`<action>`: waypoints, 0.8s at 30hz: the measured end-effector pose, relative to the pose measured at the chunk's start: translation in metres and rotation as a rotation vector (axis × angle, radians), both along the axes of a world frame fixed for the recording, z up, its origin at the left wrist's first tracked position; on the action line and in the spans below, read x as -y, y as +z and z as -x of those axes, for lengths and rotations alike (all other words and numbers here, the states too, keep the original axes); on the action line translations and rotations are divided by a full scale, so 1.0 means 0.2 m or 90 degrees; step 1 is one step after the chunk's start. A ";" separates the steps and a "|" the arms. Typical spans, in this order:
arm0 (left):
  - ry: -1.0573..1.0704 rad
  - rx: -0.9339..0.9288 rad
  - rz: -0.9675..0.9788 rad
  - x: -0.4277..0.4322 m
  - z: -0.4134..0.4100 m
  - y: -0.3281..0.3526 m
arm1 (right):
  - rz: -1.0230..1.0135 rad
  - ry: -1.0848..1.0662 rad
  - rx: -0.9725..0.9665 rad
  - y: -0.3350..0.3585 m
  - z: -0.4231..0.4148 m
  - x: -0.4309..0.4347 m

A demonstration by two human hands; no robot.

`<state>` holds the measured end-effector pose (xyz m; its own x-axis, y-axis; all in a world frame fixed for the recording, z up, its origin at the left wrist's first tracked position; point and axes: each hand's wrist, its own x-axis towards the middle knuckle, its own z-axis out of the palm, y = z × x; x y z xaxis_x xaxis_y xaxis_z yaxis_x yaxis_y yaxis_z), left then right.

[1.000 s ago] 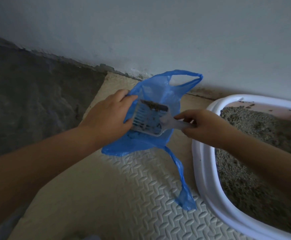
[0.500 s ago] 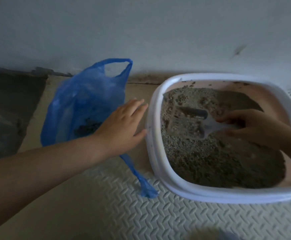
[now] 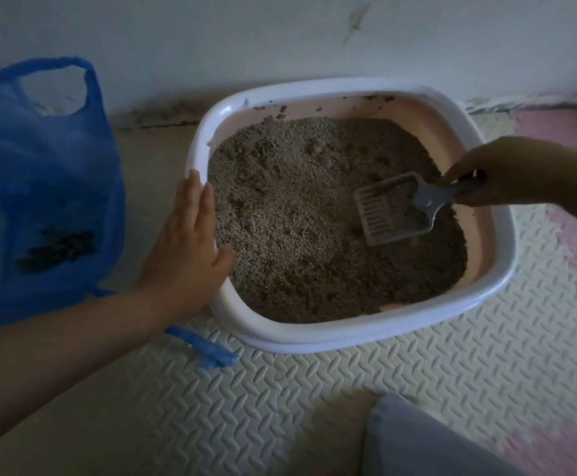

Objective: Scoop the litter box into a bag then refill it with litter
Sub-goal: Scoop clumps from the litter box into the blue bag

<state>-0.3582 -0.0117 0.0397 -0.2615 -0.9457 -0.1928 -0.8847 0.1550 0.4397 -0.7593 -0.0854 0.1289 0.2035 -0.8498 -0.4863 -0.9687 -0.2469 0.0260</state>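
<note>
Your right hand (image 3: 500,173) is curled round the handle of the grey slotted litter scoop (image 3: 390,211), whose blade lies on the litter (image 3: 297,207) toward the right side of the litter box (image 3: 314,341). Your left hand (image 3: 186,249) lies flat against the box's left rim, fingers straight, holding nothing. The scoop looks like light, stiff moulded plastic, so a grip far back on the handle should serve, though a loaded blade will likely pull the tip down and a hold nearer the neck would steady it. The litter is loose grey-brown grain, lumpy on top, and should sift through the slots while clumps stay. The box is a rounded square tub with a smooth white rim and a pinkish inner wall, probably heavy with this fill. Just beside it on the left stands the blue plastic bag (image 3: 40,187), thin, soft and crinkled, with a dark clump (image 3: 57,250) showing through its wall. It will probably sag, so take it by a loop handle or the edge of its mouth. Everything rests on an embossed foam mat (image 3: 314,407).
</note>
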 end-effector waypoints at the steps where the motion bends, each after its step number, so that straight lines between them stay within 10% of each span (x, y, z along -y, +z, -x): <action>1: 0.015 -0.009 -0.004 0.00 0.01 0.00 | 0.019 0.013 -0.020 0.01 0.03 0.03; 9: 0.115 -0.080 -0.001 -0.02 0.09 -0.01 | -0.111 0.218 -0.216 -0.05 -0.04 0.06; 24: 0.089 -0.100 0.036 -0.02 0.06 -0.04 | -0.172 0.067 0.087 -0.34 -0.40 -0.36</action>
<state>-0.3707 -0.0075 0.0311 -0.1491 -0.9832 -0.1057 -0.8202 0.0633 0.5685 -0.6797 -0.0129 0.0600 0.3616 -0.6646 -0.6539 -0.9278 -0.3256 -0.1822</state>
